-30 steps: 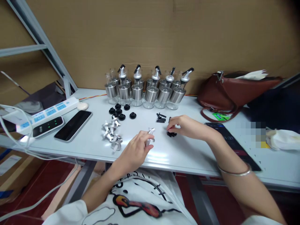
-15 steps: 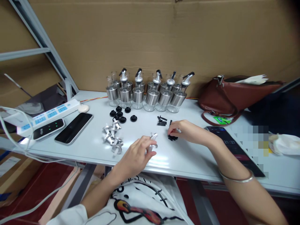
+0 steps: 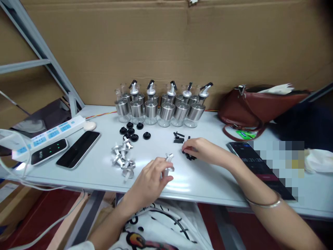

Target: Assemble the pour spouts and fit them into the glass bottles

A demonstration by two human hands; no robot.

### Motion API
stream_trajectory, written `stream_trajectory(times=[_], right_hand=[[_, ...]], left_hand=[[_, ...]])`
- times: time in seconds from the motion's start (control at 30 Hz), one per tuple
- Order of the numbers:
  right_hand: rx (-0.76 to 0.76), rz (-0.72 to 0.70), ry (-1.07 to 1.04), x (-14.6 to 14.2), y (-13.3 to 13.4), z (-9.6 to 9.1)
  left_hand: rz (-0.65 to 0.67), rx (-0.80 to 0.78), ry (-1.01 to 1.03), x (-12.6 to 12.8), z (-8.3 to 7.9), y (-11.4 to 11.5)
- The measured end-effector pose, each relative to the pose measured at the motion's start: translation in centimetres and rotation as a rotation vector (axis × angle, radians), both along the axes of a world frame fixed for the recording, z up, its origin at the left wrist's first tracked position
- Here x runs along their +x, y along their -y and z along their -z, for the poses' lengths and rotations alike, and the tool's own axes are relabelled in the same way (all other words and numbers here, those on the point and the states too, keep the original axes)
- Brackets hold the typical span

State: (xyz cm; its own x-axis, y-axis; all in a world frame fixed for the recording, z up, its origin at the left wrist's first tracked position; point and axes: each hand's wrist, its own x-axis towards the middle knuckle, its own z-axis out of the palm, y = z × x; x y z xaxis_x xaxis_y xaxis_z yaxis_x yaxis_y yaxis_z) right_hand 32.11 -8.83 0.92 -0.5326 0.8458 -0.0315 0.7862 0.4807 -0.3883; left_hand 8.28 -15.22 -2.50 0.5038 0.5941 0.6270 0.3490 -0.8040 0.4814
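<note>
My left hand (image 3: 149,178) is closed around a silver pourer spout (image 3: 168,164), held upright just above the white table (image 3: 208,180). My right hand (image 3: 201,150) rests on the table to the right of it, fingers pinched over a small cluster of black parts (image 3: 189,156). What the fingertips grip is too small to name. A pile of silver spouts (image 3: 122,156) lies left of my left hand. Black rubber stoppers (image 3: 131,130) and a few black clips (image 3: 178,137) lie further back.
Several steel-banded glass bottles (image 3: 161,109), some with pourers fitted, stand in rows at the back by the cardboard wall. A phone (image 3: 78,149), a small black device (image 3: 48,151) and a power strip (image 3: 49,133) lie left. A brown bag (image 3: 260,104) and another phone (image 3: 257,166) are on the right.
The view has tilted slightly. My right hand has shifted a little left over the black parts. My left hand keeps its hold on the spout.
</note>
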Motion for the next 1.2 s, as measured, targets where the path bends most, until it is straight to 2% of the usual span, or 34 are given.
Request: stream_trajectory(times=[0.17, 0.33, 0.5, 0.67, 0.77, 1.0, 1.2], right_hand=[[0.049, 0.022, -0.041, -0.4, 0.2, -0.3], [0.123, 0.027, -0.211, -1.0, 0.7, -1.0], [-0.001, 0.042, -0.502, -2.4, 1.9, -1.4], [-0.262, 0.058, -0.87, -3.9, 2.4, -0.7], [-0.356, 0.088, -0.997, -4.1, 2.4, -0.4], [-0.383, 0.097, -1.078, -4.2, 2.3, -0.2], [-0.296, 0.099, -1.177, -4.5, 2.4, 0.2]], left_hand=[[0.003, 0.008, 0.021, 0.1, 0.2, -0.2], [0.012, -0.01, 0.021, 0.1, 0.3, -0.1], [0.012, -0.014, -0.021, -0.1, 0.2, 0.0], [-0.011, -0.04, -0.095, 0.0, -0.1, 0.0], [0.002, -0.043, -0.089, 0.0, -0.2, 0.0], [0.027, -0.059, -0.049, 0.0, 0.0, 0.1], [0.032, -0.089, -0.015, 0.0, 0.0, 0.1]])
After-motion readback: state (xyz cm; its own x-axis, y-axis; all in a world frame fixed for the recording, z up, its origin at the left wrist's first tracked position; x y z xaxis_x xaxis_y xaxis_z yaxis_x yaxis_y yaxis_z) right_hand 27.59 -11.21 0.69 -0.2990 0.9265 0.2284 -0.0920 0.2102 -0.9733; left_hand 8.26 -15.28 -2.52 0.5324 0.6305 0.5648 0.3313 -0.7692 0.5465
